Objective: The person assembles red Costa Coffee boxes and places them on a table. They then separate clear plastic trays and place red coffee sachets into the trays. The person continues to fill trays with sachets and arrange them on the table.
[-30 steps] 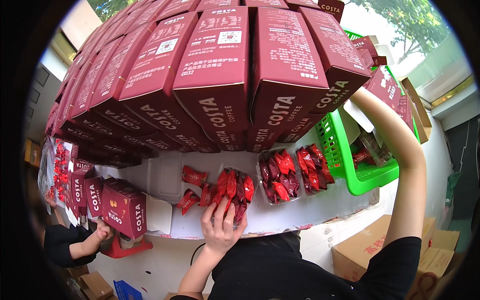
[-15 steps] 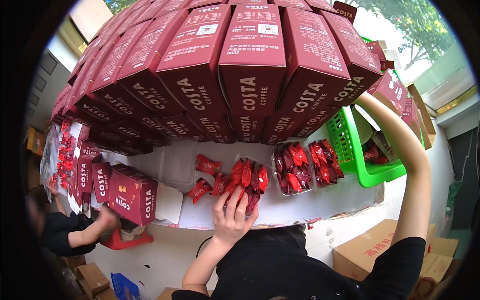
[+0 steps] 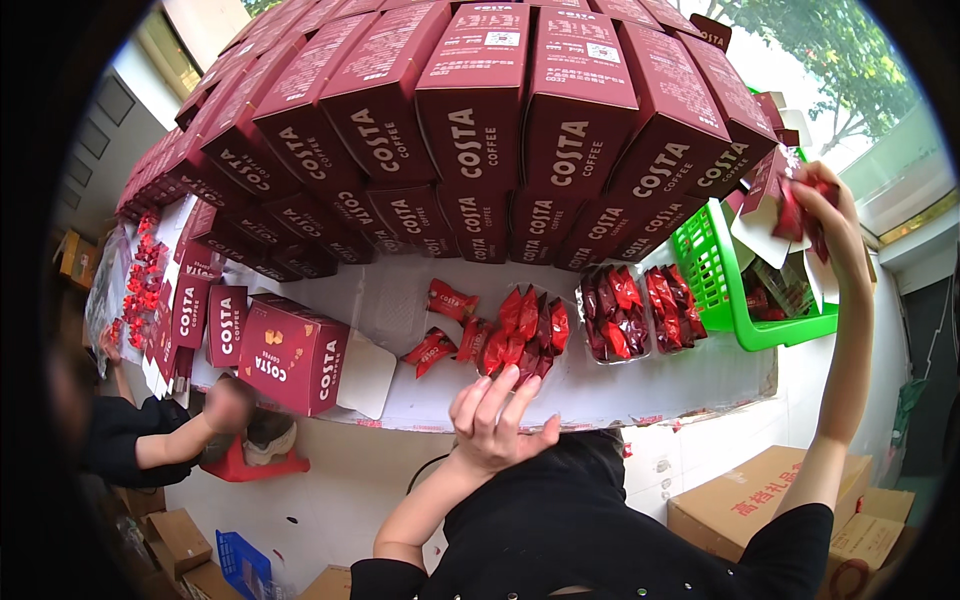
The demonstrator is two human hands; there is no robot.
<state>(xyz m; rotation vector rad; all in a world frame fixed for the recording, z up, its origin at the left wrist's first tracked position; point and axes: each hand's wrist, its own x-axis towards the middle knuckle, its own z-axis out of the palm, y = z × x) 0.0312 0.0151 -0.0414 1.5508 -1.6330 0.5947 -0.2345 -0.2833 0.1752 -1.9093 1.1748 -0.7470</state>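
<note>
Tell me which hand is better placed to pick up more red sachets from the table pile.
Probably the left hand: it rests open at the table edge, fingertips touching the loose pile of red sachets. The right hand is raised over the green basket, already gripping sachets.

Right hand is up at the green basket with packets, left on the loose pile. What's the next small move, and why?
Probably bring the right hand with its red packets down toward the white table: the left hand rests on the loose packets there.
</note>
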